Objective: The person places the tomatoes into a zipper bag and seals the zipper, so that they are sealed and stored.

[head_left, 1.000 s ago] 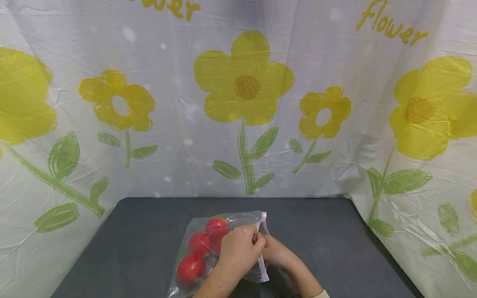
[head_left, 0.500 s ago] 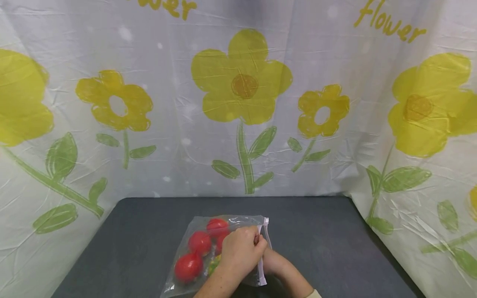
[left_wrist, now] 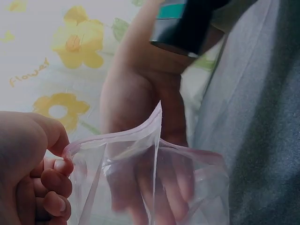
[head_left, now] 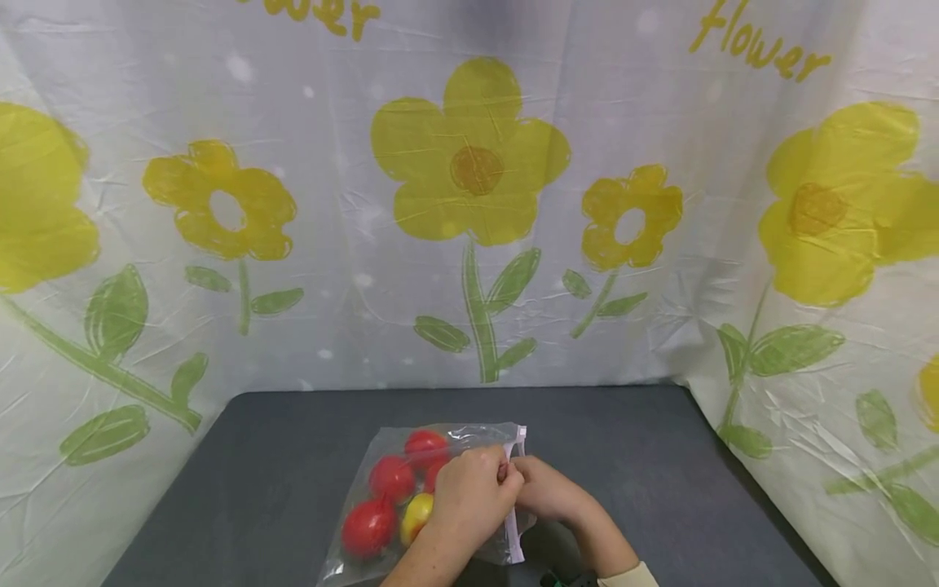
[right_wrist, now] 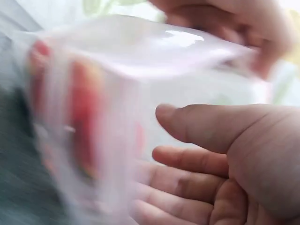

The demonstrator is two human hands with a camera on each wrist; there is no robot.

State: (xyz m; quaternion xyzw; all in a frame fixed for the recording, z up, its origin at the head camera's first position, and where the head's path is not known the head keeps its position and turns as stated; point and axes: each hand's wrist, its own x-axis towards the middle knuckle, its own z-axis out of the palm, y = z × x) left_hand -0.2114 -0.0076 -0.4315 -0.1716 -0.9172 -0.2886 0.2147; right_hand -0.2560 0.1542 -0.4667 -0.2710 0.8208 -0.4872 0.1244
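A clear zip bag lies on the dark table with its pale pink zip edge facing right. Inside it are several round red fruits and a yellow fruit tinged with red. My left hand pinches the bag's rim from above, which the left wrist view shows clearly. At the parted mouth is my right hand; in the right wrist view its fingers are extended, holding nothing, with the tips inside the bag. The left hand and forearm cover part of the bag.
The dark grey table runs back to a white curtain printed with yellow flowers, which also stands along both sides. A dark wrist device with a green patch sits on the right wrist.
The yellow fruit has come into sight inside the bag beside the red ones. My right hand has drawn back toward the bag's mouth. The left hand keeps its pinch on the rim.
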